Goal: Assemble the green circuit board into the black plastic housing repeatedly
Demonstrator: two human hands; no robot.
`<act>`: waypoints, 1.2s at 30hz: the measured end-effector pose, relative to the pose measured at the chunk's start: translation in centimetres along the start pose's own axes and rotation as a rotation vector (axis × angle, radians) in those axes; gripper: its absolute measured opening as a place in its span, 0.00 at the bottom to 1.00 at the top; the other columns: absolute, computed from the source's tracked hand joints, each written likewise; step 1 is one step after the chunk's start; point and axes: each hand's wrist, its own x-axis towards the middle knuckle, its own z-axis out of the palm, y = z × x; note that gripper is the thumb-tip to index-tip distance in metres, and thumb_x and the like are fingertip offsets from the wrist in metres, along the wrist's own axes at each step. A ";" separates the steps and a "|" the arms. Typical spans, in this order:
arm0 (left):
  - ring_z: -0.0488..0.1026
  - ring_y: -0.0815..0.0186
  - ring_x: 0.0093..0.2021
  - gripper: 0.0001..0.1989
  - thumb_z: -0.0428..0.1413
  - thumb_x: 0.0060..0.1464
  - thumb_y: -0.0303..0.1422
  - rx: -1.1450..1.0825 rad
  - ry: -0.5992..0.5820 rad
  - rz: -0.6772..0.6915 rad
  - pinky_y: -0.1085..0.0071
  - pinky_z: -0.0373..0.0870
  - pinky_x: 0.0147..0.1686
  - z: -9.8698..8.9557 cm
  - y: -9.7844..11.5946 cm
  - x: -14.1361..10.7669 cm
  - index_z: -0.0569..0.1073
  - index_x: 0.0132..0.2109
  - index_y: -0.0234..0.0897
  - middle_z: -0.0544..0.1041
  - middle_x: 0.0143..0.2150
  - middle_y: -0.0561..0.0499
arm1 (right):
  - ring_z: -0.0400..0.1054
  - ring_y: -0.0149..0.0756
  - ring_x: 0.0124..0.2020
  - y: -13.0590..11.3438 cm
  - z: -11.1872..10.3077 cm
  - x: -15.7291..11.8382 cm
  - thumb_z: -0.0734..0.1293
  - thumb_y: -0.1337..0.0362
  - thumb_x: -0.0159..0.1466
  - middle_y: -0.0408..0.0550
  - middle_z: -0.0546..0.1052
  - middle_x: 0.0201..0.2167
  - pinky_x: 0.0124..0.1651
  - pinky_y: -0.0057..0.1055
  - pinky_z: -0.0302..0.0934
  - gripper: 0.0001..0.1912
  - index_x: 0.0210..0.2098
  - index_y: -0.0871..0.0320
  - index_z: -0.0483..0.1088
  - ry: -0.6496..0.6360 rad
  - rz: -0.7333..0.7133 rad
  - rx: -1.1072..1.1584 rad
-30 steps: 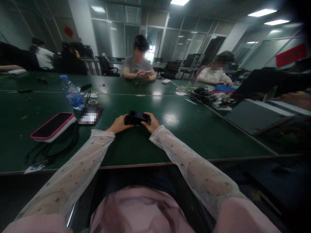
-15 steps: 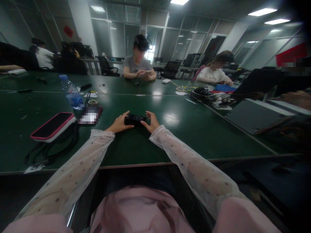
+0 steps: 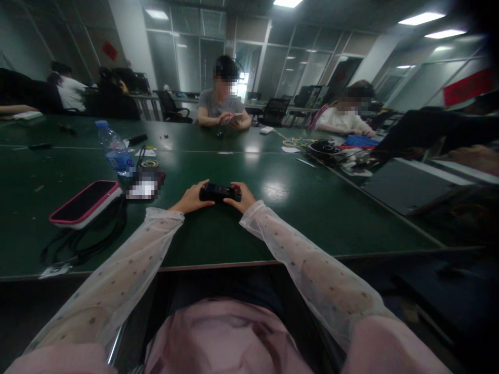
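Note:
A small black box-shaped device [image 3: 218, 192] sits low over the green table in front of me, its dark upper face toward me. My left hand [image 3: 194, 198] is closed around its left end, thumb along the near side and fingers behind. At the other end, my right hand [image 3: 242, 198] grips it between thumb and bent fingers. Whether the device's underside touches the tabletop, I cannot tell. Sheer white dotted sleeves cover both my forearms.
Left on the green table [image 3: 312, 218] lie a pink-rimmed device [image 3: 86, 201] with black cables, a plastic bottle [image 3: 117, 150] and a tape roll [image 3: 150, 163]. To the right are tangled cables [image 3: 325, 148] and a grey panel-like object [image 3: 417, 184]. A person [image 3: 224, 104] sits opposite.
My right hand's fingers have closed in on the device's right end, which now shows between them and the thumb. The left hand keeps its hold.

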 end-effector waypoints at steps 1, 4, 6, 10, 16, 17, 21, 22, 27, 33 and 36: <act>0.67 0.45 0.60 0.46 0.65 0.45 0.48 -0.002 0.000 -0.002 0.49 0.63 0.58 0.0 0.0 0.0 0.56 0.67 0.39 0.67 0.63 0.38 | 0.69 0.47 0.50 -0.1 0.0 0.0 0.76 0.57 0.52 0.56 0.70 0.49 0.53 0.48 0.67 0.35 0.55 0.56 0.62 -0.016 0.007 -0.006; 0.67 0.45 0.60 0.46 0.65 0.45 0.48 -0.005 -0.009 -0.009 0.48 0.63 0.58 -0.1 0.2 0.0 0.56 0.67 0.38 0.67 0.63 0.37 | 0.71 0.46 0.50 -0.3 -0.2 0.0 0.76 0.61 0.52 0.55 0.73 0.48 0.54 0.49 0.66 0.34 0.55 0.56 0.61 -0.071 0.036 -0.013; 0.67 0.45 0.60 0.46 0.65 0.45 0.48 -0.005 -0.014 -0.010 0.48 0.63 0.58 -0.2 0.3 -0.1 0.56 0.67 0.37 0.67 0.63 0.37 | 0.72 0.46 0.50 -0.6 -0.3 0.0 0.75 0.63 0.53 0.55 0.74 0.48 0.55 0.48 0.66 0.31 0.54 0.56 0.62 -0.099 0.043 -0.016; 0.67 0.45 0.61 0.46 0.65 0.45 0.48 0.004 -0.017 -0.009 0.49 0.62 0.58 -0.3 0.4 -0.1 0.57 0.67 0.37 0.67 0.64 0.38 | 0.73 0.44 0.50 -0.9 -0.5 0.0 0.74 0.66 0.55 0.55 0.75 0.47 0.55 0.48 0.66 0.27 0.52 0.57 0.64 -0.098 0.057 -0.033; 0.68 0.45 0.59 0.45 0.64 0.45 0.49 0.011 -0.006 -0.015 0.49 0.64 0.57 -0.1 0.1 0.0 0.59 0.65 0.36 0.69 0.61 0.37 | 0.73 0.45 0.50 -0.7 -0.3 0.0 0.74 0.66 0.54 0.54 0.76 0.47 0.54 0.49 0.67 0.27 0.51 0.56 0.65 -0.035 0.060 0.000; 0.68 0.45 0.59 0.45 0.65 0.45 0.49 0.014 -0.005 -0.026 0.49 0.64 0.57 0.0 0.0 0.0 0.59 0.65 0.36 0.70 0.60 0.36 | 0.73 0.45 0.49 -0.6 -0.3 0.0 0.74 0.65 0.54 0.54 0.76 0.47 0.54 0.49 0.67 0.27 0.51 0.55 0.65 -0.015 0.057 0.018; 0.70 0.44 0.57 0.42 0.64 0.45 0.50 0.025 -0.006 -0.055 0.49 0.66 0.55 0.1 -0.2 0.1 0.62 0.63 0.37 0.72 0.57 0.37 | 0.73 0.44 0.48 -0.6 -0.3 0.0 0.73 0.65 0.54 0.53 0.76 0.46 0.54 0.50 0.68 0.26 0.51 0.55 0.65 0.020 0.045 0.061; 0.70 0.45 0.57 0.41 0.64 0.46 0.50 0.024 -0.005 -0.055 0.49 0.67 0.55 0.1 -0.2 0.1 0.62 0.62 0.37 0.72 0.56 0.38 | 0.73 0.44 0.48 -0.6 -0.3 0.0 0.73 0.65 0.55 0.52 0.76 0.46 0.54 0.50 0.68 0.26 0.51 0.55 0.65 0.023 0.038 0.064; 0.72 0.46 0.53 0.39 0.64 0.46 0.49 -0.001 0.007 -0.038 0.51 0.69 0.53 0.1 -0.1 0.0 0.64 0.59 0.32 0.73 0.53 0.35 | 0.72 0.44 0.49 -0.5 -0.5 -0.1 0.73 0.63 0.55 0.52 0.75 0.47 0.54 0.49 0.68 0.26 0.51 0.54 0.64 0.058 0.002 0.078; 0.72 0.48 0.54 0.34 0.63 0.48 0.48 0.018 -0.006 -0.034 0.52 0.69 0.52 0.1 -0.2 0.2 0.66 0.56 0.34 0.74 0.53 0.38 | 0.72 0.46 0.48 -1.0 -0.9 -0.1 0.71 0.56 0.57 0.56 0.74 0.47 0.51 0.46 0.69 0.26 0.52 0.57 0.63 0.113 -0.057 0.072; 0.72 0.48 0.53 0.31 0.63 0.49 0.47 0.017 -0.010 -0.018 0.52 0.69 0.51 0.1 -0.4 0.3 0.67 0.55 0.35 0.75 0.52 0.38 | 0.72 0.46 0.48 -1.1 -1.1 0.1 0.70 0.54 0.58 0.55 0.73 0.49 0.51 0.46 0.69 0.27 0.53 0.56 0.62 0.186 -0.069 0.073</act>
